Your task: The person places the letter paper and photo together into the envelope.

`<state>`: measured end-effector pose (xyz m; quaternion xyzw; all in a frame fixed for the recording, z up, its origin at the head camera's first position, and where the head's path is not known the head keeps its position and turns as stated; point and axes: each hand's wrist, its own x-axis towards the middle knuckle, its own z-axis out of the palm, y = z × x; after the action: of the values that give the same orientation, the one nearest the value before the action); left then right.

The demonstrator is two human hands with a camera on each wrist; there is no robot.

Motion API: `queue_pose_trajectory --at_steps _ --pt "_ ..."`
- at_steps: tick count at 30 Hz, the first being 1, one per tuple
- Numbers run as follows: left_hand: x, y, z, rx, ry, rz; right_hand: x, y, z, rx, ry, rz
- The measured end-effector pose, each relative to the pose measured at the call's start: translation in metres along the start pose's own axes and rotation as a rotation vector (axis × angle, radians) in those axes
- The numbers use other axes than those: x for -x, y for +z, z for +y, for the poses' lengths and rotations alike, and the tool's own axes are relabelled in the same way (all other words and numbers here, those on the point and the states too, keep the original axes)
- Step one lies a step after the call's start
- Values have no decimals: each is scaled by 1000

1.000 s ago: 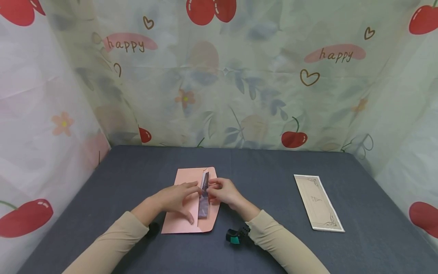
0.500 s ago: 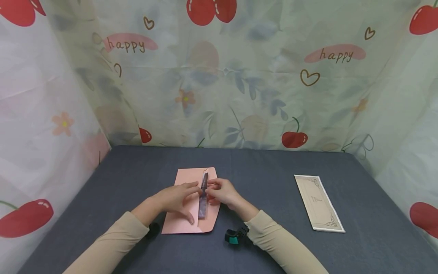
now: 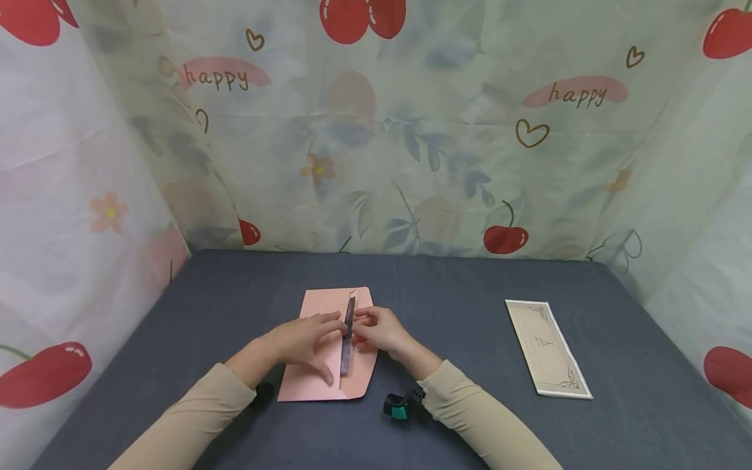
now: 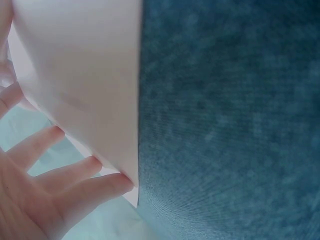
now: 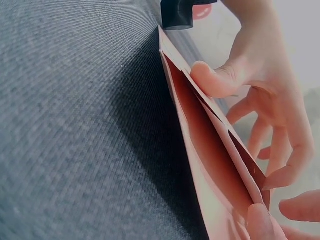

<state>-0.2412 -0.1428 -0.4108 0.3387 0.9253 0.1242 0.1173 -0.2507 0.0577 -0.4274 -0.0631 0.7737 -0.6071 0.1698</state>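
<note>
A pink envelope (image 3: pixel 322 302) lies on the dark table, its opening to the right. A thin card with a dark print (image 3: pixel 346 364) sticks partly out of that opening; the rest of it is hidden inside. My left hand (image 3: pixel 305 341) rests on the envelope with fingers spread, the index fingertip at the opening's edge. In the left wrist view, the fingertips of the left hand (image 4: pixel 35 195) touch the pale paper. My right hand (image 3: pixel 384 329) pinches the card's outer edge between thumb and fingers, above the envelope's flap (image 5: pixel 200 165).
A long beige folder with ornate corners (image 3: pixel 546 349) lies apart on the right of the table. A black and green wrist device (image 3: pixel 402 406) sits by the right wrist. Patterned curtains (image 3: pixel 376 163) border the table (image 3: pixel 452 294) at the back and sides.
The card has slid left, deeper into the envelope, so a narrower strip shows. My right hand has shifted slightly left with it. The left hand stays in place.
</note>
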Motion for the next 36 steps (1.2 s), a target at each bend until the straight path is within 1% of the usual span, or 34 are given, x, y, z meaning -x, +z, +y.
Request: queue_pose_trajectory --at_steps 6,36 --pt "0 0 0 0 5 -3 0 2 -1 5 12 2" --pt "0 -2 2 0 -19 -12 -6 6 -1 8 27 -7"
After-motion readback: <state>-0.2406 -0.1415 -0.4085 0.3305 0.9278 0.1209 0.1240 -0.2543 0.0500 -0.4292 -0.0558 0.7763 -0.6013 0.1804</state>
